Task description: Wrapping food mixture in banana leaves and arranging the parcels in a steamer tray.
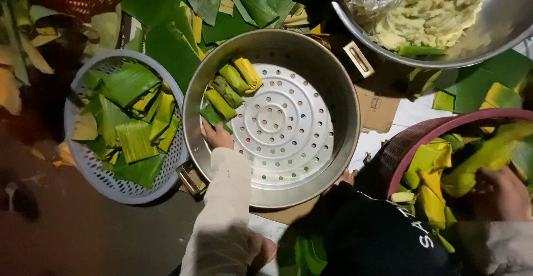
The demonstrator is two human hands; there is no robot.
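Fingers (210, 130) touching green leaf parcel (214, 116) | parcel's long axis diagonal | inside steamer pot (338, 95)

A dark, bare floor (111, 237) fills the lower left of the frame, dim and brownish. Flattened cardboard (380, 109) lies right of centre over a pale sheet (416, 115). Loose banana leaves (172, 43) cover the ground along the top.
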